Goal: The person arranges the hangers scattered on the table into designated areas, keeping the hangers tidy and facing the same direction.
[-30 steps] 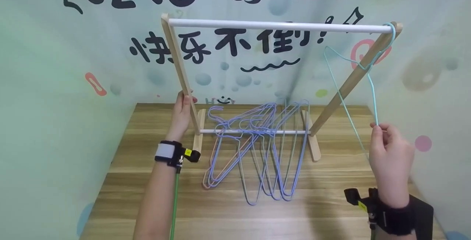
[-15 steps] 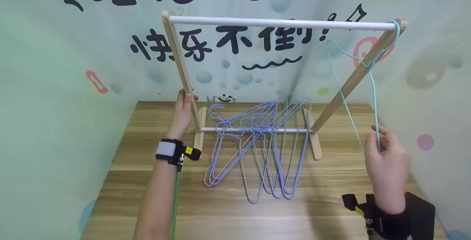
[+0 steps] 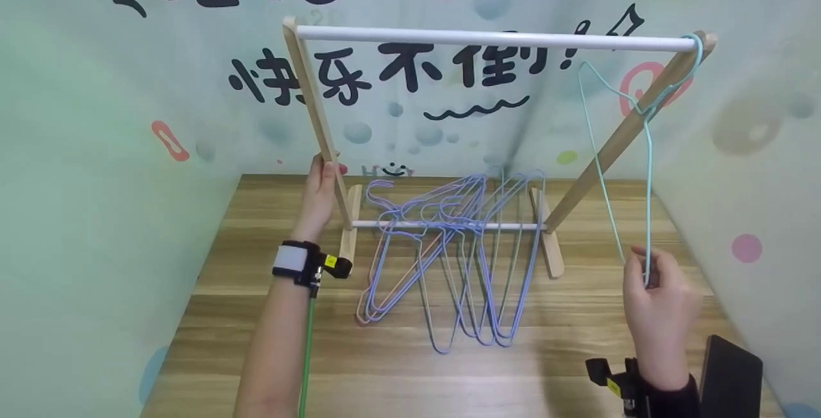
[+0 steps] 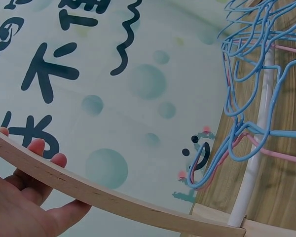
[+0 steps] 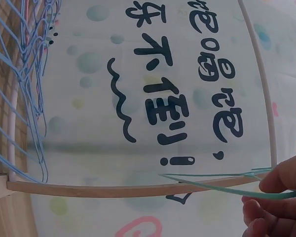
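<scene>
A wooden rack with a white top rail (image 3: 487, 37) stands on the table. My left hand (image 3: 316, 203) grips its left post (image 3: 311, 94) low down, fingers on the far side in the left wrist view. A teal wire hanger (image 3: 650, 181) hangs by its hook at the rail's right end, close to the right post (image 3: 603, 155). My right hand (image 3: 664, 309) pinches the hanger's lower part between thumb and fingers; the palm side is hidden in the head view. Several blue-purple, green and pink hangers (image 3: 474, 225) lie tangled over the white lower rail (image 3: 369, 224).
The wood-grain table (image 3: 308, 354) reaches a printed backdrop (image 3: 211, 84) behind and at both sides. A flat black object (image 3: 731, 376) lies beside my right wrist. One wooden foot (image 3: 555, 254) supports the rack at right. A green cable (image 3: 306, 354) runs along my left forearm.
My right hand has slid down and slightly left along the teal hanger, whose hook stays on the rail. The left hand keeps its grip. The head view has shifted slightly.
</scene>
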Available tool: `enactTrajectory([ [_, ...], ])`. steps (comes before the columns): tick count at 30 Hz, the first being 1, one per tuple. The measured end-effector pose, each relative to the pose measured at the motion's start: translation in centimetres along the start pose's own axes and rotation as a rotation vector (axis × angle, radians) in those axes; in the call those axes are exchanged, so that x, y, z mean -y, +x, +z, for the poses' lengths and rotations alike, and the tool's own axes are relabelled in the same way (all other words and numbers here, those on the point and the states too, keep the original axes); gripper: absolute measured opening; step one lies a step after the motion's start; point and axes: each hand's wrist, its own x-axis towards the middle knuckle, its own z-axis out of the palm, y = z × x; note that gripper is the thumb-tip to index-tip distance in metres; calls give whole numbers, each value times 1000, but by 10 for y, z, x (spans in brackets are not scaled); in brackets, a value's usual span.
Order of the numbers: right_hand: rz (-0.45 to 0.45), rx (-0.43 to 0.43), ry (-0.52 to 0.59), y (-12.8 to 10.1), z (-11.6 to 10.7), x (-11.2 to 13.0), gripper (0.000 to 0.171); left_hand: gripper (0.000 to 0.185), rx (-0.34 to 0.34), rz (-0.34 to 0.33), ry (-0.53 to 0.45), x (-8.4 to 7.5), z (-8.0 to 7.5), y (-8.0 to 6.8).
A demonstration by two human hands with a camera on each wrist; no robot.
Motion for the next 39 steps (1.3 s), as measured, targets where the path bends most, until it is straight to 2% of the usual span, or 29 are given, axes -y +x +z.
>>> enactTrajectory([
  [4, 38, 71, -30, -13, 5, -4, 22, 44, 4, -4, -10, 1, 0, 0],
  [11, 198, 285, -54, -41, 24, -9, 29, 41, -6, 12, -20, 2, 1, 2],
  [14, 218, 373, -60, -53, 36, -10, 31, 39, -4, 12, -22, -6, 2, -1],
  [18, 195, 488, -71, -67, 59, -11, 27, 36, 6, 3, -31, -22, 2, -7],
  [21, 162, 564, -63, -77, 77, -11, 23, 36, 16, -9, -38, -25, 2, -8],
  [26, 123, 686, -61, -92, 102, -9, 24, 43, 22, -32, -11, -11, -1, -3],
  [30, 102, 755, -72, -102, 119, -6, 25, 49, 14, -16, 17, -1, -2, 2],
  [35, 64, 831, -105, -113, 133, -10, 20, 48, 4, 2, 13, 1, -1, 1],
  [39, 48, 841, -133, -117, 138, -14, 18, 41, 14, -11, -3, -4, -1, -1],
])
